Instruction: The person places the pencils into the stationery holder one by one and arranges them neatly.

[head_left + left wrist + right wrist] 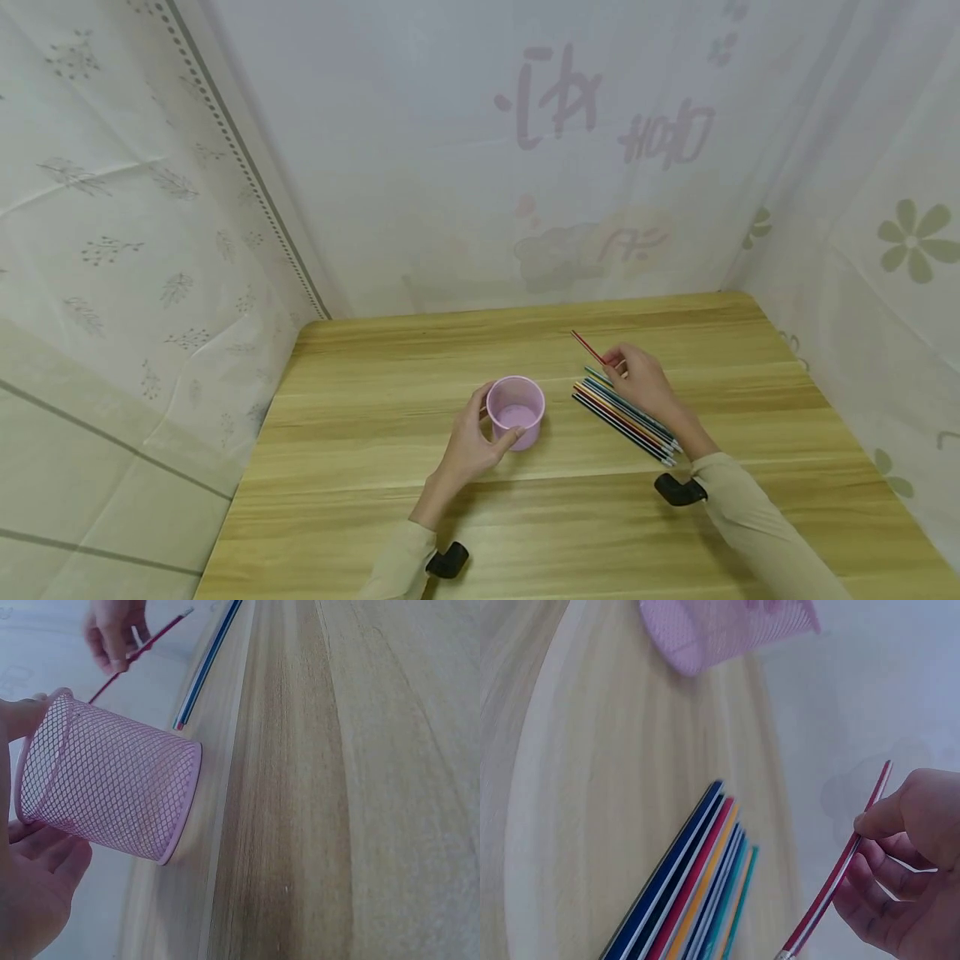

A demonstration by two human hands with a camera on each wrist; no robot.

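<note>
A pink mesh pencil cup (516,412) stands upright on the wooden table, its inside bare in the head view. My left hand (471,442) grips it from the left, thumb at the near side of the rim and fingers round the far side. My right hand (637,379) pinches a red pencil (587,347) between thumb and fingers, raised above the table. In the right wrist view the red pencil (840,870) slants, its metal-capped end toward the bottom. Below that hand lies a row of several pencils (622,421) in blue, red, yellow and green.
The wooden table (360,400) runs to a pale printed curtain (450,208) at the back. More curtain hangs at the left (150,250) and right. A black band piece (447,560) sits at the left wrist, another black piece (680,489) at the right.
</note>
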